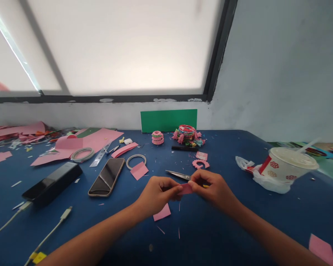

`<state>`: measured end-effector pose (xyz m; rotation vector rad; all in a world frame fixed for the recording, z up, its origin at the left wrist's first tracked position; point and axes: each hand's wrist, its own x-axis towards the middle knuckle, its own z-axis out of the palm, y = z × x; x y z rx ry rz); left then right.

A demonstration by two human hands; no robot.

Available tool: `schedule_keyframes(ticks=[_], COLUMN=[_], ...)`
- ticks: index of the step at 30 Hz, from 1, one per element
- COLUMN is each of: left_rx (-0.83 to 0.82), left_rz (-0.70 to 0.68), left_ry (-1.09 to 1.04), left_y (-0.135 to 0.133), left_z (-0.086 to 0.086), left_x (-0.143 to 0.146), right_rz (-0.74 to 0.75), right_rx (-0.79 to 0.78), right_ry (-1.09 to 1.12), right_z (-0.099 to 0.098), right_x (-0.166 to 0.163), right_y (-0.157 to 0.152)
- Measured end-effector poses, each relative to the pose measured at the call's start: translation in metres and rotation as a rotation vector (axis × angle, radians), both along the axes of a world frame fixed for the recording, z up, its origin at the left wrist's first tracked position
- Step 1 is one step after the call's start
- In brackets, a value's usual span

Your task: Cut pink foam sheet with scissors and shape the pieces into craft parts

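Note:
Both my hands meet over the blue table [211,229], pinching one small pink paper piece [186,188] between them. My left hand [158,194] grips its left end with closed fingers. My right hand [211,186] pinches the right end; something yellow shows just under its fingers. A pair of small scissors [179,174] lies just beyond my hands. A pink paper square [162,213] lies on the table under my left wrist. A cut pink arch shape [200,164] rests beyond the scissors.
A phone [107,176], a black power bank [53,183] with cables, a ruler [100,155], tape rings [135,159], pink paper sheets [80,144], a green card [168,120], stacks of paper flowers [187,134] and a lidded cup [290,166] on a plastic bag surround the work spot.

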<state>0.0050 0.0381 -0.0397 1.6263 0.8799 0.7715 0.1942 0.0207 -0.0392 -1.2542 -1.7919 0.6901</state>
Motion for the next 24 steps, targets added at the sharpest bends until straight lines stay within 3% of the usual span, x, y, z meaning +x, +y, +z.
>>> schedule_keyframes(ticks=[3, 8, 11, 13, 15, 17, 19, 21, 24], left_rx=[-0.083, -0.145, -0.103, 0.026, 0.262, 0.495, 0.590, 0.519, 0.267], left_rz=[0.051, 0.077, 0.080, 0.121, 0.149, 0.123, 0.081, 0.073, 0.044], left_ry=[-0.091, -0.208, -0.191, -0.101, 0.011, 0.095, 0.148, 0.182, 0.171], left_y=[0.002, 0.001, -0.001, -0.003, -0.005, -0.006, -0.006, -0.006, -0.006], left_z=[0.004, 0.005, 0.004, 0.003, 0.002, 0.000, -0.002, -0.003, -0.003], left_x=[-0.001, 0.000, 0.001, 0.000, -0.001, -0.002, -0.002, -0.002, -0.001], right_rz=[-0.065, 0.196, 0.206, 0.171, 0.147, 0.128, 0.124, 0.129, 0.149], right_rx=[-0.017, -0.245, -0.244, -0.239, -0.226, -0.204, -0.195, -0.196, -0.226], right_ry=[0.059, 0.214, 0.243, 0.255, 0.268, 0.264, 0.245, 0.218, 0.191], right_z=[0.004, 0.003, -0.002, -0.006, -0.008, -0.009, -0.009, -0.009, -0.011], right_x=[0.004, -0.003, -0.007, -0.008, -0.008, -0.008, -0.009, -0.010, -0.009], right_y=[0.000, -0.005, -0.007, -0.006, -0.006, -0.006, -0.007, -0.008, -0.007])
